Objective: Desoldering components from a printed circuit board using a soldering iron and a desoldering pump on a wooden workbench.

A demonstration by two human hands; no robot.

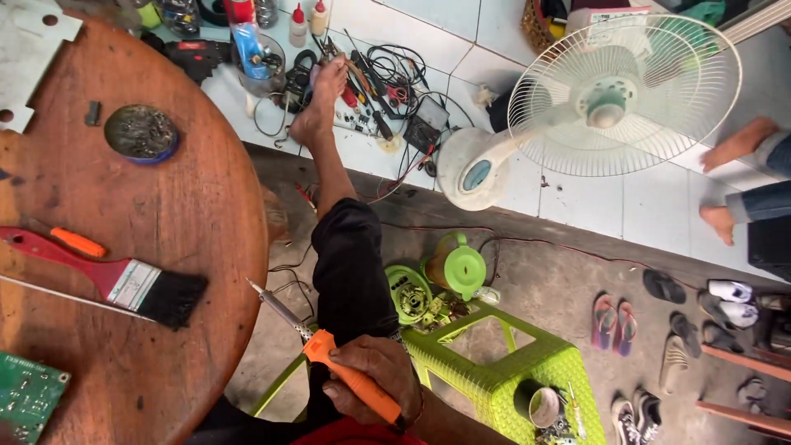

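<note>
On the far left near edge of the round wooden table there's a green circuit board, just its corner peeking in, and nothing is touching it right now. Above that lies a paintbrush with a red handle and black bristles, next to a small orange-handled tool, and further back a round tin of what looks like solder paste or scraps.

Moving right, off the table edge, the right hand has its fingers wrapped tight around the orange grip of a soldering iron, tip pointing up and left toward the table but hanging in the air, not on any joint. Left hand isn't in the shot, so can't tell what it's doing.

So my read: the board is laid out and the iron is in hand, but no soldering is happening yet.

Further right sit a green plastic stool, green fan parts on the ground, and a white standing fan lying on the tiles.
</note>
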